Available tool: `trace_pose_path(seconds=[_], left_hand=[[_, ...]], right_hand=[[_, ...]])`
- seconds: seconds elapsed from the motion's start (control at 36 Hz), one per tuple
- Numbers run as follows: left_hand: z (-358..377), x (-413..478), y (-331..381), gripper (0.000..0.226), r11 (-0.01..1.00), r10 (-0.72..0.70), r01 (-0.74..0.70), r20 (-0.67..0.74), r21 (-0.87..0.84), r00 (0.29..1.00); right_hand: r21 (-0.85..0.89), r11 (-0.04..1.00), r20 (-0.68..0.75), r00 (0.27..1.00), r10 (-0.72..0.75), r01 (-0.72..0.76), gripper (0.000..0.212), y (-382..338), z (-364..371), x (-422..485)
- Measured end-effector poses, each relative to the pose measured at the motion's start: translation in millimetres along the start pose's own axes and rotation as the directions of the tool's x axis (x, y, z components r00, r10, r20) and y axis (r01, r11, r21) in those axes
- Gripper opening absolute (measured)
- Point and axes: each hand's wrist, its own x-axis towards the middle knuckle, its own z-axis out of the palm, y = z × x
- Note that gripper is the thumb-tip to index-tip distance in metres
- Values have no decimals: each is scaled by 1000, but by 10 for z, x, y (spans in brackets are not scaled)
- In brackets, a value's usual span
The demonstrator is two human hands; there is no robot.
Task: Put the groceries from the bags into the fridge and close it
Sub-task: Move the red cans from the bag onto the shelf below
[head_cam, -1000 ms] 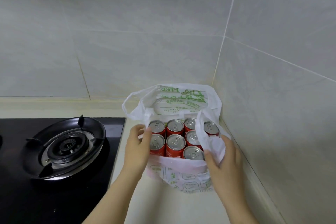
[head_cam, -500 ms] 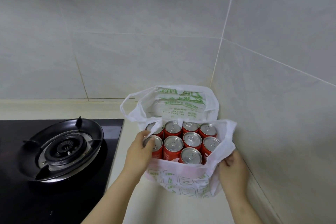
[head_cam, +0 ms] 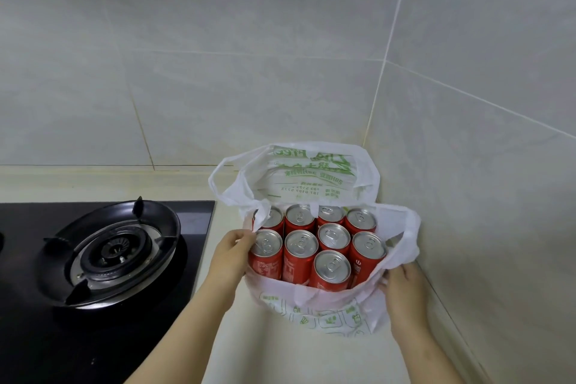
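The bag of cans stands on the table. The left grip pinches its rim, and the right grip clutches its side. The thin plastic may tear, or cans may topple, if it is pulled unevenly.

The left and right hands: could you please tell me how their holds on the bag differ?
The left hand pinches the white plastic bag at its left rim, beside a red can; the right hand grips the bag's right side, lower. The left hand is toward the gas stove, the right hand by the tiled wall. Both hold the bag open.
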Motion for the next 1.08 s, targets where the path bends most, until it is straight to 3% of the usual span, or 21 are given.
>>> trace_pose_path(seconds=[0.11,0.19,0.25,0.33,0.44,0.58,0.69,0.83,0.97,1.08], left_hand=[[8,56,44,18,998,47,-46,-32,44,998],[19,56,76,32,986,123,-116,-52,118,991],[33,43,108,49,967,207,-197,-45,164,977],[44,45,157,69,881,343,-353,88,315,935],[45,61,252,58,807,332,-427,285,408,899],[40,154,304,26,829,267,-382,311,409,912],[29,270,259,24,867,288,-347,209,358,935],[53,378,230,25,970,179,-188,67,156,982],[113,468,272,14,995,41,-44,-44,-86,998],[123,578,223,16,985,-27,-2,-170,-173,985]], right_hand=[[193,975,31,994,102,-106,20,-94,-16,91],[255,962,58,994,90,-102,51,-201,2,51],[174,985,74,997,-13,-1,66,-301,16,9],[65,988,112,982,-150,144,43,-415,48,-19],[4,996,119,989,-92,93,18,-497,78,48],[-15,1000,100,995,-13,15,16,-542,126,236],[56,979,196,964,180,-194,44,-577,215,334],[44,969,245,943,226,-244,53,-574,191,394],[124,944,237,933,271,-305,43,-568,179,467],[203,882,218,898,382,-425,53,-480,218,527]])
